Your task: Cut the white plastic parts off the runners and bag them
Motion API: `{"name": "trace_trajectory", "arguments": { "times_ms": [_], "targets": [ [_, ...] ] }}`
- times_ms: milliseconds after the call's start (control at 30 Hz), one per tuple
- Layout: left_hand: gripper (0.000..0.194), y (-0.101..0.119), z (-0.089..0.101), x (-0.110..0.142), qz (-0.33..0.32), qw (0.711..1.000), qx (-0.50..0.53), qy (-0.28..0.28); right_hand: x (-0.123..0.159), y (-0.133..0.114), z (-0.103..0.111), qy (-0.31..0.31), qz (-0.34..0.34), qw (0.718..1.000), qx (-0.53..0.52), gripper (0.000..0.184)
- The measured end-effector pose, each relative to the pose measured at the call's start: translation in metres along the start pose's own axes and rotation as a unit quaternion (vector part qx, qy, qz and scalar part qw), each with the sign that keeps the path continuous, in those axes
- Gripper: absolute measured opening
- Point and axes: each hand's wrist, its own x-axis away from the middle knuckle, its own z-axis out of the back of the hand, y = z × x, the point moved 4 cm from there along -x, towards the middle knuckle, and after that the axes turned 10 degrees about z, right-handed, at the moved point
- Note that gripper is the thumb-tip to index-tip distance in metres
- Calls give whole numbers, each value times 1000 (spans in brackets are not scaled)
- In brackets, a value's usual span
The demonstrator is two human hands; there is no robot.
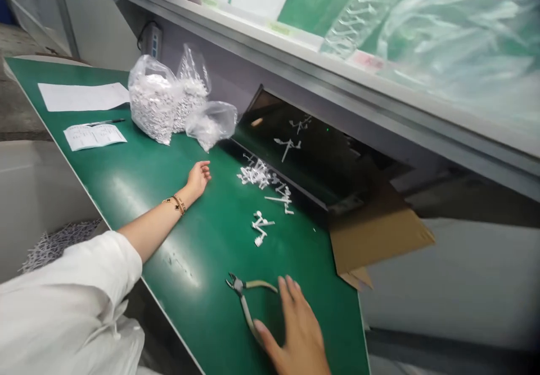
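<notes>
Head view: plastic moulded parts (258, 223) on green bench mat (211, 262).
Left hand (197, 178): fingers relaxed, open, empty.
Right hand (297, 330): fingers spread open beside side-cutters (243, 299), not gripping.

side cutters (238, 286): metal | bag (152, 105): clear plastic | bench mat (219, 240): glossy green

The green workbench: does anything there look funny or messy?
Yes: small white plastic parts lie loose in a scattered heap on the green workbench, away from the bulging plastic bags, and a brown cardboard sheet sticks out crookedly past the bench's edge.
</notes>
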Motion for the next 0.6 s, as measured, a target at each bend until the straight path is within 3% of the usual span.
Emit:
{"name": "trace_trajectory", "arguments": {
  "times_ms": [100, 233, 433, 600],
  "targets": [
    [13, -34, -17, 30, -19, 980, -179, -84, -22, -37, -13, -3, 51, 999, -15, 72],
    [9, -71, -29, 75, -98, 887, -404, -199, -37, -41, -18, 43, 79, 994, -55, 52],
    [19, -102, -37, 114, -221, 795, -528, -199, -37, -23, -10, 114, 148, 982, -37, 39],
    [34, -135, -49, 127, -299, 728, -573, -228, -35, -1, -15, 140, 204, 966, -72, 32]
  ]
}}
